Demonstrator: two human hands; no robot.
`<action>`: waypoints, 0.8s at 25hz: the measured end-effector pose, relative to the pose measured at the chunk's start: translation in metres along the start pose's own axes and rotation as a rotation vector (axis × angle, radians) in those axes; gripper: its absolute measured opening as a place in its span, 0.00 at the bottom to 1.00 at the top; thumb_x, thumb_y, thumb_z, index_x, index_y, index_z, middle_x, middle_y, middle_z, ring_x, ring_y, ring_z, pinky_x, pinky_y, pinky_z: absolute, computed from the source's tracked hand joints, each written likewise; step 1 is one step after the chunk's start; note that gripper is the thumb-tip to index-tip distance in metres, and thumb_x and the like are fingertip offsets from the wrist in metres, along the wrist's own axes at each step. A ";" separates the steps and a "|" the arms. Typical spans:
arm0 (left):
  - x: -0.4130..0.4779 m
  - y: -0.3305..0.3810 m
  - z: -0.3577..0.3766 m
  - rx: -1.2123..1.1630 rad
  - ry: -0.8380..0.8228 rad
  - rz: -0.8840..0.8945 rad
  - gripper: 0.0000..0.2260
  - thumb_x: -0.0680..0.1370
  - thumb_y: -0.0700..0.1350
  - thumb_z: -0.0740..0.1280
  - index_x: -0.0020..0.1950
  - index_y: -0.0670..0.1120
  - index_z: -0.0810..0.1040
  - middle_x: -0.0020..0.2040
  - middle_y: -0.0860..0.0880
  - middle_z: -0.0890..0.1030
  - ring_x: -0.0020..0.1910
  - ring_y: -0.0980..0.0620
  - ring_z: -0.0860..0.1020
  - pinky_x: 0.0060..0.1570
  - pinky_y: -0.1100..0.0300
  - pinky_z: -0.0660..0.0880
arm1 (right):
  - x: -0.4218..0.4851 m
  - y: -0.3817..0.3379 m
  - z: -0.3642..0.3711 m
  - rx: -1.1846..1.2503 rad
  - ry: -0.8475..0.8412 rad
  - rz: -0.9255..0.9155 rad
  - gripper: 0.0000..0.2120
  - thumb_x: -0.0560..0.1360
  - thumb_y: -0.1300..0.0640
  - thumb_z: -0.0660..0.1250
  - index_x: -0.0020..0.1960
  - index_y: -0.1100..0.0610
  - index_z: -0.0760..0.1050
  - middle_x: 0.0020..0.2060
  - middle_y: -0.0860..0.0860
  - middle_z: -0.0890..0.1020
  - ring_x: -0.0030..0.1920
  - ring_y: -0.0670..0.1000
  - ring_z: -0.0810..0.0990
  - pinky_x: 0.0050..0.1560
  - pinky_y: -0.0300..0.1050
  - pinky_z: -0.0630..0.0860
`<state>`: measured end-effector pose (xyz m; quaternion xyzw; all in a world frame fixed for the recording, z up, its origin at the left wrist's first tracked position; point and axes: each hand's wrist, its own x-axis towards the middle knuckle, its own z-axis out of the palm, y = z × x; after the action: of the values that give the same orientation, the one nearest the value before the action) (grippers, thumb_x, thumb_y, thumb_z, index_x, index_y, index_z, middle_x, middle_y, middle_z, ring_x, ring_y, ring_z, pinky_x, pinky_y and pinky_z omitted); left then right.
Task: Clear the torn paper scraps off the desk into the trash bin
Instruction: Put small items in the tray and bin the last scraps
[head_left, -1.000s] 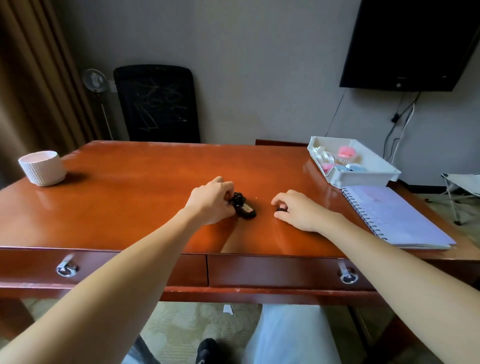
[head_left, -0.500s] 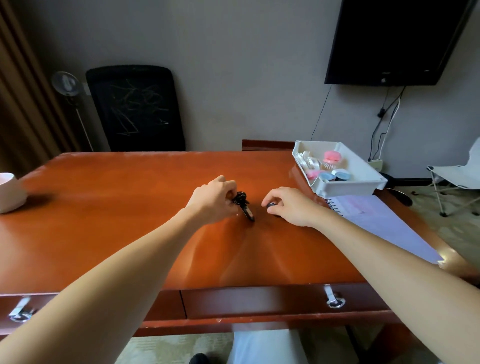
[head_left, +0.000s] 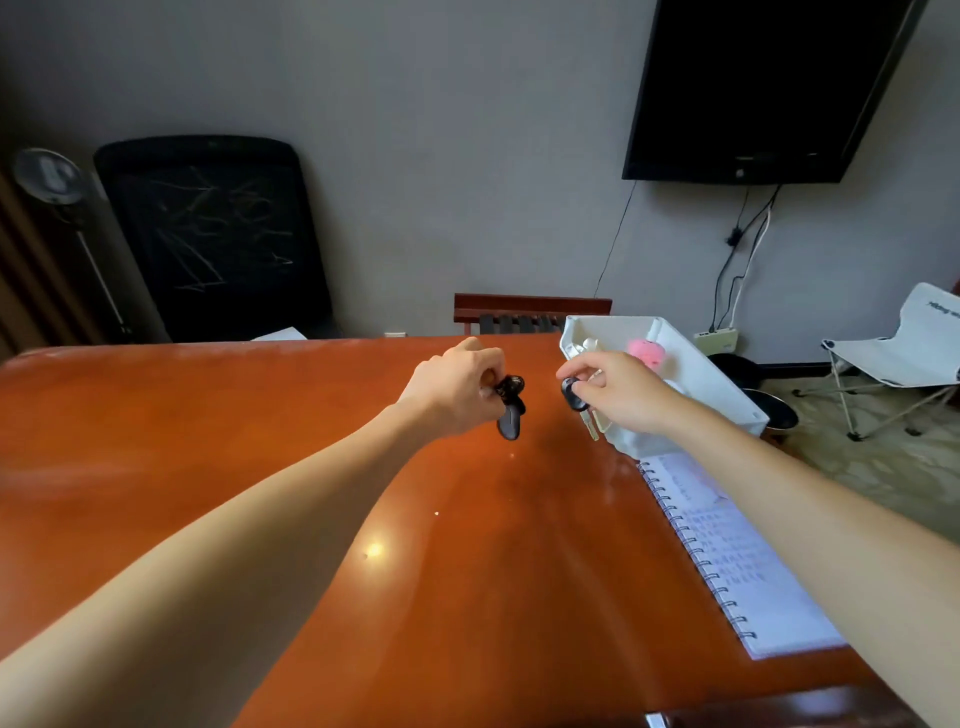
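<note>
Your left hand (head_left: 457, 387) pinches a black fob (head_left: 510, 421), your right hand (head_left: 621, 392) pinches a black-headed key (head_left: 573, 392), hands apart, both over the desk (head_left: 260, 441)

free: desk (head_left: 208, 441) left half | blocked: white tray (head_left: 722, 395), notebook (head_left: 737, 561) along right edge

Curling the fingertips of the left hand (head_left: 457, 387) out of sight behind its own knuckles, around a dark thing (head_left: 511, 413) too blurred to name. Covering part of the white tray (head_left: 722, 387) and its contents with the right hand (head_left: 623, 392), also half hiding the head of the key (head_left: 574, 392). Burying the right margin of the spiral notebook (head_left: 727, 561) under the forearm, leaving the writing too small to read. Cropping the television (head_left: 753, 88) at the top edge, the folding chair (head_left: 893, 353) at the right.
</note>
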<state>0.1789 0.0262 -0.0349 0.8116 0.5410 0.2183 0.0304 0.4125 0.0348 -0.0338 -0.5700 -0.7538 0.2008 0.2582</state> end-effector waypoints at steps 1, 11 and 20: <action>0.009 0.001 0.001 -0.002 -0.001 0.014 0.06 0.75 0.50 0.70 0.45 0.52 0.74 0.49 0.52 0.73 0.39 0.48 0.74 0.33 0.59 0.68 | 0.008 0.003 -0.010 -0.002 0.020 0.025 0.12 0.79 0.61 0.63 0.55 0.49 0.80 0.46 0.43 0.77 0.41 0.43 0.78 0.44 0.35 0.76; 0.084 0.019 0.025 0.006 0.004 0.065 0.05 0.73 0.47 0.67 0.44 0.53 0.72 0.49 0.51 0.73 0.39 0.44 0.76 0.40 0.53 0.74 | 0.049 0.051 -0.041 -0.081 -0.096 0.139 0.10 0.77 0.64 0.67 0.50 0.49 0.79 0.45 0.49 0.81 0.39 0.51 0.82 0.41 0.42 0.79; 0.102 0.031 0.038 0.006 -0.014 0.104 0.05 0.73 0.49 0.68 0.47 0.53 0.75 0.50 0.52 0.73 0.40 0.44 0.76 0.40 0.51 0.76 | 0.044 0.075 -0.028 -0.065 -0.241 0.189 0.08 0.76 0.65 0.68 0.50 0.54 0.80 0.45 0.54 0.84 0.33 0.45 0.80 0.36 0.36 0.75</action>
<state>0.2536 0.1113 -0.0279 0.8402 0.4987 0.2120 0.0205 0.4774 0.0976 -0.0495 -0.6182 -0.7285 0.2663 0.1273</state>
